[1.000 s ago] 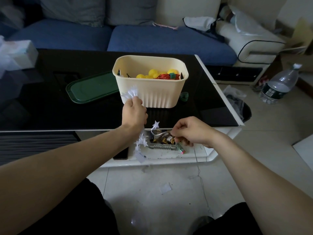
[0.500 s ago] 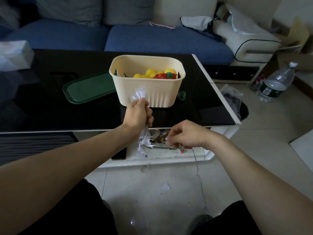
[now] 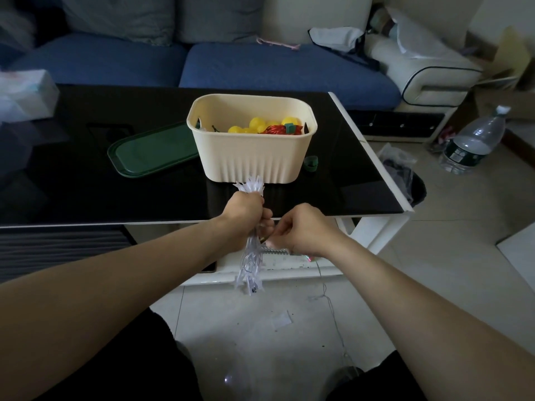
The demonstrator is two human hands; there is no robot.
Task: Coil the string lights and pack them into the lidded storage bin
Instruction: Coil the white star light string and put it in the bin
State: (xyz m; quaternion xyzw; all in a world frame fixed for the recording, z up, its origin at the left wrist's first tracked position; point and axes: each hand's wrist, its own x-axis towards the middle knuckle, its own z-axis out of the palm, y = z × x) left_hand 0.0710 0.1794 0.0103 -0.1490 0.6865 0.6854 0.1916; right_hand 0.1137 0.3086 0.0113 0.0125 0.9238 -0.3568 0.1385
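- Grip: the left hand (image 3: 246, 211) is curled into a fist round a bunched coil of white star-shaped string lights (image 3: 251, 263); star tips fan out above the fist and more hang below it. The right hand (image 3: 301, 228), just beside the left, has its fingers curled, pinching at the bundle's thin wire below the left fist.
- A thin wire (image 3: 333, 311) trails down to the tiled floor (image 3: 434, 270) between the person's knees.
- Both hands hover over the near edge of the black glass coffee table (image 3: 86, 183).
- The cream ribbed storage bin (image 3: 252, 157) stands open on the table just beyond the hands; yellow bulbs (image 3: 254, 125) and red wire (image 3: 273, 129) lie inside.
- The dark green lid (image 3: 150, 151) lies flat to the bin's left, touching it.
- A small green tie (image 3: 311, 164) lies at the bin's right.
- A clear water bottle (image 3: 474, 140) stands on the floor at far right.
- A blue sofa (image 3: 260, 65) spans the background.
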